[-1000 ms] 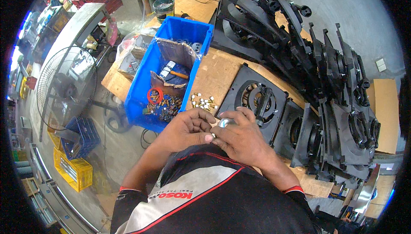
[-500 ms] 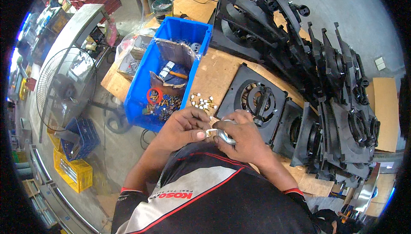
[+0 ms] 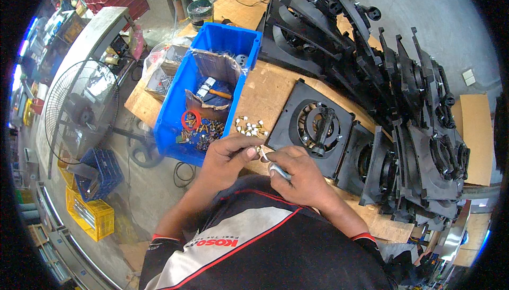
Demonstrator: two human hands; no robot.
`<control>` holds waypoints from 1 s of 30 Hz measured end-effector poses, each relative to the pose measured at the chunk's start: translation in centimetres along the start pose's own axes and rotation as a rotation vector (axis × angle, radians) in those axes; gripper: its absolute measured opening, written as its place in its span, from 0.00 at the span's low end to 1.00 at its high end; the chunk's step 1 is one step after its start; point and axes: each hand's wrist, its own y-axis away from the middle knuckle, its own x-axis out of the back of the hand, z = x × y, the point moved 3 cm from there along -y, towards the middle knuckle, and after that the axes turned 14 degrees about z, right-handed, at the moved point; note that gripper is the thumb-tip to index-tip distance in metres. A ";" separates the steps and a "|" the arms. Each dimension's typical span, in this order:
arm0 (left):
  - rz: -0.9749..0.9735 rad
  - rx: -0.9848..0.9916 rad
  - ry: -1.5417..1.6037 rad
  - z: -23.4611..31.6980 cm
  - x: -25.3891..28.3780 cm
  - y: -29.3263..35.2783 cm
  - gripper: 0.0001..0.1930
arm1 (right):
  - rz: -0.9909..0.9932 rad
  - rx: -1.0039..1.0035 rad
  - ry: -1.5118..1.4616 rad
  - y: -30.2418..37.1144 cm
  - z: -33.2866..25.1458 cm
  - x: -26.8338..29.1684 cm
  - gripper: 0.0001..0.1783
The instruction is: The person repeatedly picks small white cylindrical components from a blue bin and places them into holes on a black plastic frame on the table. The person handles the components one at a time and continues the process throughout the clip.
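Note:
My left hand (image 3: 229,158) is closed, thumb and forefinger pinching a small brass-coloured piece that is mostly hidden by the fingertips. My right hand (image 3: 298,172) is wrapped round a silvery metal part (image 3: 280,171), whose narrow pale end reaches toward the left fingertips. Both hands meet in front of my chest, at the near edge of the wooden table. Just beyond them lies a loose pile of small white-and-brass fittings (image 3: 251,127). To the right of the pile a square black plate with a round burner-like centre (image 3: 318,125) lies flat.
On the left a blue bin (image 3: 165,131) holds many small metal parts, a red ring (image 3: 191,120) and a wooden-handled tool (image 3: 220,94). Stacked black frames (image 3: 403,131) crowd the right side. A standing fan (image 3: 82,110) and yellow crate (image 3: 90,215) stand on the floor at left.
The silvery part has turned in my right hand, so less of its face shows. My left fingers have closed into a tighter pinch beside it.

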 end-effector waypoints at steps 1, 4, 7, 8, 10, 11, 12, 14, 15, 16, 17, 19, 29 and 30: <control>0.025 -0.067 -0.092 0.3 -0.2 0.1 0.10 | -0.012 -0.016 -0.022 0.0 0.0 0.0 0.20; 0.047 -0.199 -0.184 0.5 -0.8 0.4 0.09 | -0.032 -0.009 -0.052 -0.1 -0.3 0.2 0.19; 0.045 -0.050 -0.060 -0.7 -1.1 1.0 0.08 | -0.035 0.029 -0.002 -0.2 -0.7 0.3 0.17; 0.055 -0.032 -0.056 -0.8 -1.0 1.0 0.08 | -0.048 0.011 0.002 -0.3 -0.8 0.3 0.18; 0.076 0.003 -0.049 -1.0 -0.8 1.0 0.09 | -0.073 -0.026 0.011 -0.4 -1.0 0.3 0.21; 0.077 -0.002 -0.046 -0.9 -0.6 1.0 0.09 | -0.056 -0.046 0.019 -0.3 -0.8 0.2 0.23; 0.078 -0.006 -0.043 -0.8 -0.5 1.1 0.09 | -0.039 -0.066 0.027 -0.2 -0.5 0.0 0.24; 0.072 0.000 -0.038 -0.3 -0.4 1.3 0.09 | -0.009 -0.103 0.068 -0.1 -0.2 -0.2 0.26; 0.066 0.011 -0.037 0.1 -0.5 1.5 0.09 | 0.004 -0.120 0.101 -0.1 -0.1 -0.3 0.26; 0.059 0.021 -0.035 0.2 -0.5 1.6 0.09 | 0.017 -0.137 0.134 -0.2 0.0 -0.3 0.27; 0.065 0.004 -0.033 0.2 -0.5 1.7 0.09 | 0.037 -0.129 0.119 -0.2 0.0 -0.3 0.27; 0.076 -0.032 -0.030 0.2 -0.4 1.8 0.09 | 0.077 -0.113 0.089 -0.2 0.2 -0.1 0.27; 0.089 0.050 0.176 -0.2 -0.3 1.7 0.14 | 0.167 0.029 0.098 -0.3 0.4 0.0 0.20; 0.100 0.062 0.175 0.1 -0.4 1.5 0.14 | 0.136 0.010 0.095 -0.3 0.2 0.2 0.19</control>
